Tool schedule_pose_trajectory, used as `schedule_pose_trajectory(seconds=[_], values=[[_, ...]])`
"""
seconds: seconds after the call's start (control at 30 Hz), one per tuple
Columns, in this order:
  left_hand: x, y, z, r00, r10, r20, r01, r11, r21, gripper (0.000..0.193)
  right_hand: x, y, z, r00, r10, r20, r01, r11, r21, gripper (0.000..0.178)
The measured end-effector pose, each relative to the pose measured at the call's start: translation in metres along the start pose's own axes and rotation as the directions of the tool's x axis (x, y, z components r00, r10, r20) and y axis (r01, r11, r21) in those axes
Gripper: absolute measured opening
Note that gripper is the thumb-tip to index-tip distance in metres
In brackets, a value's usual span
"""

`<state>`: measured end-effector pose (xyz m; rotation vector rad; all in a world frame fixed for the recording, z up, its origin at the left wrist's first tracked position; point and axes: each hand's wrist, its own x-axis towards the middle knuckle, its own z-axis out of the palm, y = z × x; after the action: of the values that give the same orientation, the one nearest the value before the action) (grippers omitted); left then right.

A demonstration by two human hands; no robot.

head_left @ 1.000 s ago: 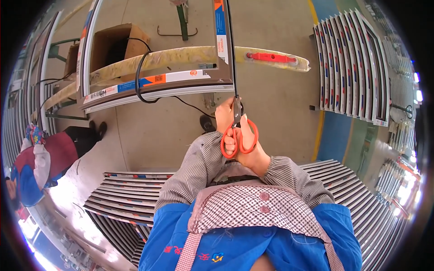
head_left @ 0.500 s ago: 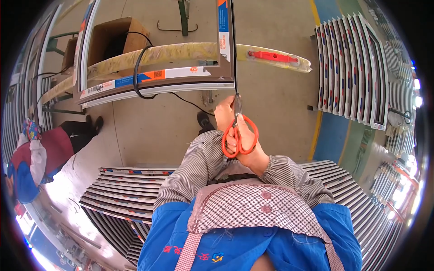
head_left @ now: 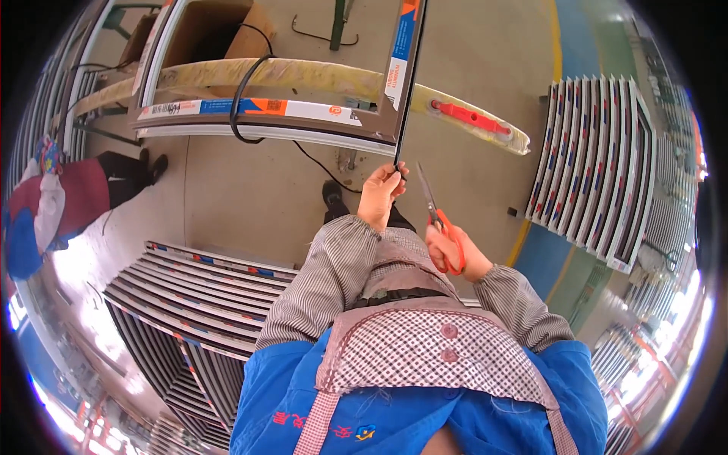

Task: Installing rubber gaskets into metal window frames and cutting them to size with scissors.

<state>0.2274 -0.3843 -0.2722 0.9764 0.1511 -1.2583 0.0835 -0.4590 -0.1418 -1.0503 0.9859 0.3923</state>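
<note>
Red-handled scissors [head_left: 429, 201] are gripped in the right hand [head_left: 466, 254]; by the left hand [head_left: 377, 201], a black strip [head_left: 398, 150] is pinched just below the corner of a brown frame [head_left: 388, 125]. Fingers could be nicked if the blades are swung close. Beyond, a cardboard box's [head_left: 246, 44] contents are hidden in shadow.

Printed labels [head_left: 303, 111] on frame [head_left: 385, 127] — red chars [head_left: 280, 418] on blue jkt [head_left: 493, 425].
</note>
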Motion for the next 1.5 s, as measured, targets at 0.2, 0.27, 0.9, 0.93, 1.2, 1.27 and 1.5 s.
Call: schedule_pose_trajectory(seconds=[0.2, 0.27, 0.9, 0.93, 1.2, 1.27, 1.5], values=[[0.006, -0.027, 0.005, 0.992, 0.051, 0.115, 0.011, 0.876, -0.482, 0.015, 0.011, -0.009, -0.023, 0.977, 0.168, 0.132, -0.155, 0.983, -0.101, 0.056], [0.009, -0.035, 0.006, 0.983, 0.129, 0.128, -0.038, 0.832, -0.553, 0.015, 0.014, -0.016, -0.023, 0.977, 0.168, 0.131, -0.15, 0.979, -0.137, 0.056], [0.016, -0.049, 0.017, 0.967, 0.242, 0.082, -0.129, 0.739, -0.661, 0.019, 0.032, -0.015, -0.022, 0.994, 0.107, -0.008, -0.106, 0.972, -0.21, 0.045], [0.017, -0.049, 0.017, 0.966, 0.245, 0.082, -0.132, 0.741, -0.658, 0.019, 0.035, -0.011, -0.026, 0.994, 0.106, -0.008, -0.105, 0.972, -0.212, 0.045], [0.017, -0.051, 0.014, 0.969, 0.247, -0.013, -0.218, 0.83, -0.514, 0.017, 0.05, 0.002, -0.053, 0.954, -0.281, 0.109, 0.251, 0.541, -0.803, 0.046], [0.014, -0.053, 0.015, 0.964, 0.256, -0.073, -0.262, 0.872, -0.413, 0.017, 0.044, -0.007, -0.048, 0.935, -0.328, 0.133, 0.272, 0.426, -0.863, 0.045], [-0.014, -0.034, 0.047, 0.906, 0.025, -0.423, -0.216, 0.886, -0.411, 0.034, 0.064, -0.011, -0.041, 0.885, -0.331, 0.327, 0.38, 0.108, -0.919, 0.039]])
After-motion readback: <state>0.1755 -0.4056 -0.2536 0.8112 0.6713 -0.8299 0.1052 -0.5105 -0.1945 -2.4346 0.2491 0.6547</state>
